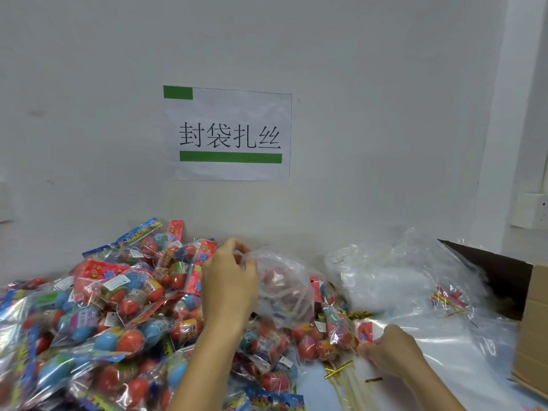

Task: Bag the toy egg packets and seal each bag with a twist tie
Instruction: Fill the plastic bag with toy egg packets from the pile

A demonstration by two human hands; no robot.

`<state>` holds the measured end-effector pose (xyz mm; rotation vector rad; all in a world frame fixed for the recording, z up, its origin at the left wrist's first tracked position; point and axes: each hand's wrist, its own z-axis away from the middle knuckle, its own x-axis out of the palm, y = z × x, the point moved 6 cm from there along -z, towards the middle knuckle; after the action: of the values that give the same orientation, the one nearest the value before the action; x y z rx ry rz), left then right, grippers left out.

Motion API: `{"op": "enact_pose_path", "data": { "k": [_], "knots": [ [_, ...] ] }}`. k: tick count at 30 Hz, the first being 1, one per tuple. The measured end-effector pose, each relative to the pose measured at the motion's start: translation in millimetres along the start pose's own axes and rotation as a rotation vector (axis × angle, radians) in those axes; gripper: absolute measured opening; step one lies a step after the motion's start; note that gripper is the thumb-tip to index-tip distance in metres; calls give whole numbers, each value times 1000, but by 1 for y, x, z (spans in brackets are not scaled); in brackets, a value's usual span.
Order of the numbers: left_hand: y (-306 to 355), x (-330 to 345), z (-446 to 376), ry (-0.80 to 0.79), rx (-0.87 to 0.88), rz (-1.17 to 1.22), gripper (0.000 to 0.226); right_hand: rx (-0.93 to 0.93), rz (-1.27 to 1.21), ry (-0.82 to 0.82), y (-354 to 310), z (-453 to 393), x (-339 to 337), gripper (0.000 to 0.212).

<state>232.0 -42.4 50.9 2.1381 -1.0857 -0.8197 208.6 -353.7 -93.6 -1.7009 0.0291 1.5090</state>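
While your left hand (229,280) pinches the gathered mouth of the clear bag (281,287) at the centre of the frame, treat that film as thin, soft and slippery; it will likely slide out of a loose hold, so keep your grip on the bunched neck and not on the smooth side wall; the bag sits on top of the heap, just right of that hand, with reddish packets dimly visible inside it. The loose egg packets (118,307) fill the lower left of the frame in a deep pile; each looks light, the eggs hard and round inside crinkly wrap, so they should roll and shift when you pull one; take a packet by its flat printed card top rather than by the eggs. Your right hand (388,350) lies low at the lower right, fingers curled and closed on the card end of one packet (332,336) at the pile's edge; your left forearm rises from the bottom centre, wrist bent, fingertips drawn together over the bag's neck. Gold twist ties (338,369) lie just left of your right hand; they look thin and easily bent; pick one near its middle. More clear bags (394,274) are stacked at the right.
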Motion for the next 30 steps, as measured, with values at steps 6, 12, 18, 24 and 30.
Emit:
{"op": "enact_pose_path", "data": {
  "k": [6, 12, 18, 24, 30],
  "knots": [
    [-7, 22, 3, -384, -66, 71, 42, 69, -82, 44, 1, -3, -6, 13],
    [-7, 41, 19, -767, -11, 114, 71, -45, -549, 105, -11, 9, -35, 8],
    [8, 30, 13, -284, 56, -63, 26, -280, -330, 186, -60, 38, -65, 39],
    [-15, 19, 13, -133, -271, -112, 50, -433, -289, 187, -103, 71, -85, 51],
    [-18, 34, 17, -256, -270, 17, 31, -660, -172, 72, -135, 108, -79, 66]
  ]
}}
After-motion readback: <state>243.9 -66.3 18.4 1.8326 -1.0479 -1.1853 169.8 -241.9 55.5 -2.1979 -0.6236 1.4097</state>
